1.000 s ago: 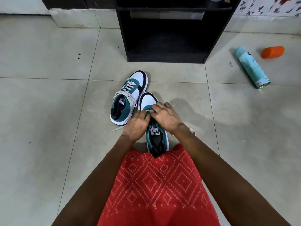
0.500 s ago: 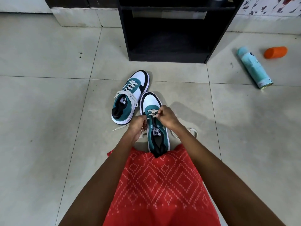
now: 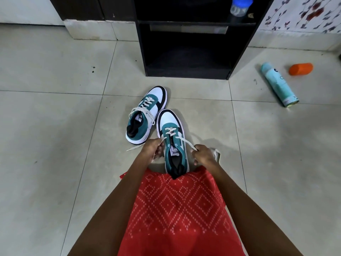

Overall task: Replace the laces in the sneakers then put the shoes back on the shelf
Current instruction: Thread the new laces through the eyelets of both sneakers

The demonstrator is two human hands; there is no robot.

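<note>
A black shelf unit (image 3: 186, 74) stands on a pale grey tiled floor (image 3: 46, 145). To its right runs a floral-patterned wall (image 3: 302, 13); to its left, a white plinth (image 3: 90, 31) beneath dark furniture (image 3: 83, 8).

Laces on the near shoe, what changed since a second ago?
The left grip and right grip, bunched together over the eyelets of the near sneaker before, have drawn apart sideways, each holding a lace end and pulling it taut. The other sneaker, spray can and shelf stayed put.

Both bare forearms reach forward, angled inward. The left hand (image 3: 152, 150) and right hand (image 3: 202, 155) sit apart, fingers curled, each pinching one end of the white lace (image 3: 181, 143).
</note>
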